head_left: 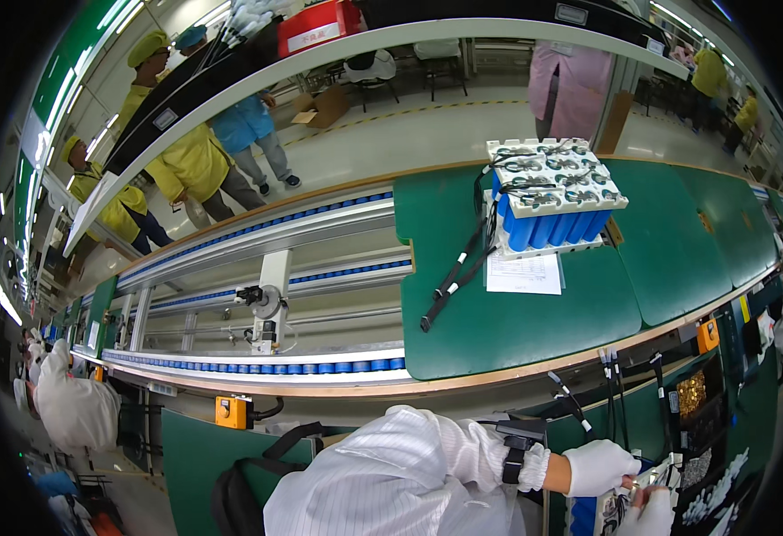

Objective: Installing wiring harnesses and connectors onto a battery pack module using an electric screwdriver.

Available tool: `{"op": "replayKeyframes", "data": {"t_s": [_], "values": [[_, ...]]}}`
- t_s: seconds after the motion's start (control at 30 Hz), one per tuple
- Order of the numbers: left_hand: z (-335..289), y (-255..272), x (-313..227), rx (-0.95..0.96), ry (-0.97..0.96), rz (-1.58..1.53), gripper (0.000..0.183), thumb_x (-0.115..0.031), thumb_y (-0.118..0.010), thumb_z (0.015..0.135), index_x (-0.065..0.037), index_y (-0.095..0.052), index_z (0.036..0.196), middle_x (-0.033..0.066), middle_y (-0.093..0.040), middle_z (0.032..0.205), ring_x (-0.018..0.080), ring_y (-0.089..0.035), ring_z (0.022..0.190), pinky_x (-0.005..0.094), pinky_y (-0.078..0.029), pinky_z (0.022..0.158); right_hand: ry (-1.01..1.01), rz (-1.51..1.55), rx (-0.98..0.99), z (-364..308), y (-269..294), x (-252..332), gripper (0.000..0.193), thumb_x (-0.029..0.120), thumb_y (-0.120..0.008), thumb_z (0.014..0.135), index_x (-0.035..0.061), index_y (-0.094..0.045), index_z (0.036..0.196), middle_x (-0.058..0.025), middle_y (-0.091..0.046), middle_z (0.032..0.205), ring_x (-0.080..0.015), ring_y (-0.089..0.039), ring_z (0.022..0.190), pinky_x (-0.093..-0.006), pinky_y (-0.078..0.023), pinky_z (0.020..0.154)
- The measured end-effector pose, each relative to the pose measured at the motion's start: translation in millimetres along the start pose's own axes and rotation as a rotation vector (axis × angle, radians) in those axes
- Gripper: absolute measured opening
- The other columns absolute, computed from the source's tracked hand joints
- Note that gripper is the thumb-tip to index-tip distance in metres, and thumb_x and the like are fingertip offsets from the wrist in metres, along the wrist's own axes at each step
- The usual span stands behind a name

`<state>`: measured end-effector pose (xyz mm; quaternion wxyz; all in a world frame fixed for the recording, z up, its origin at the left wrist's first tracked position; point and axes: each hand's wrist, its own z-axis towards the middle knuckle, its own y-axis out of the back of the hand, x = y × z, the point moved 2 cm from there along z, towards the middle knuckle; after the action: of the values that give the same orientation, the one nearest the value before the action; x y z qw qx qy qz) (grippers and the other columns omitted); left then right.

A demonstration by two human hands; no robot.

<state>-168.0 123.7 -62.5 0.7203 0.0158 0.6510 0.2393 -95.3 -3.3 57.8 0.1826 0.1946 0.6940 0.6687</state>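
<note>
My left hand [600, 467], in a white glove with bare fingertips, reaches over a battery pack with blue cells [583, 516] and a white top frame at the lower right. A black device is strapped round that sleeve's wrist. Close beside it, my right hand [650, 515], gloved the same way, has its fingers drawn together over the pack's top. The fingertips of both hands nearly meet; whatever small piece lies between them is too small to make out. Part of the pack is covered by the hands and cut off by the picture's edge.
Another blue-celled battery pack [557, 192] with black cables [456, 274] stands on the green conveyor board [534, 330], over a paper sheet [524, 273]. Nearby sit a bin of brass-coloured parts [691, 393] and an orange switch box [231, 412]. People stand beyond the roller line.
</note>
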Motion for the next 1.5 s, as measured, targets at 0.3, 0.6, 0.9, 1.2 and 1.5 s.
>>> {"op": "replayKeyframes", "data": {"t_s": [0.3, 0.6, 0.9, 1.2, 1.5], "values": [[7, 32, 4, 0.065, 0.346, -0.618, 0.016, -0.011, -0.077, 0.083, 0.004, -0.072, 0.080, 0.0080, -0.066, 0.061, 0.0147, -0.063, 0.046, 0.0279, -0.048, 0.042, 0.103, -0.129, -0.027, 9, -17, 2, 0.020, 0.025, -0.063, 0.096, 0.0052, -0.068, 0.095, -0.0202, -0.069, 0.086, -0.0382, -0.067, 0.074, -0.0471, -0.054, 0.068], [24, 10, 20, -0.033, 0.224, -0.493, 0.014, -0.011, -0.080, 0.080, 0.002, -0.074, 0.081, 0.0073, -0.066, 0.062, 0.0128, -0.062, 0.049, 0.0282, -0.047, 0.045, 0.106, 0.120, 0.005, 12, -10, -4, 0.021, 0.027, -0.063, 0.097, 0.0061, -0.065, 0.096, -0.0210, -0.068, 0.086, -0.0408, -0.067, 0.076, -0.0485, -0.053, 0.067], [28, 15, 18, 0.046, 0.249, -0.481, 0.012, -0.011, -0.077, 0.082, 0.000, -0.078, 0.087, 0.0076, -0.069, 0.069, 0.0130, -0.064, 0.054, 0.0293, -0.048, 0.050, 0.114, -0.092, -0.090, 14, 0, 11, 0.020, 0.026, -0.060, 0.097, 0.0086, -0.068, 0.092, -0.0157, -0.070, 0.083, -0.0361, -0.068, 0.074, -0.0480, -0.054, 0.068], [38, 14, 19, 0.151, 0.313, -0.492, 0.012, -0.010, -0.074, 0.084, 0.000, -0.078, 0.089, 0.0043, -0.069, 0.070, 0.0103, -0.060, 0.054, 0.0276, -0.048, 0.051, 0.139, -0.174, -0.051, 10, -27, -20, 0.017, 0.025, -0.060, 0.096, 0.0111, -0.068, 0.089, -0.0124, -0.068, 0.080, -0.0330, -0.067, 0.075, -0.0454, -0.054, 0.068], [41, 9, -5, 0.152, 0.304, -0.863, 0.020, -0.021, -0.075, 0.090, -0.002, -0.075, 0.089, -0.0004, -0.065, 0.066, 0.0054, -0.056, 0.048, 0.0209, -0.041, 0.043, 0.067, 0.782, -0.453, 7, -20, -38, 0.018, -0.005, -0.073, 0.085, -0.0010, -0.076, 0.103, -0.0147, -0.075, 0.090, -0.0269, -0.071, 0.085, -0.0343, -0.056, 0.077]]}}
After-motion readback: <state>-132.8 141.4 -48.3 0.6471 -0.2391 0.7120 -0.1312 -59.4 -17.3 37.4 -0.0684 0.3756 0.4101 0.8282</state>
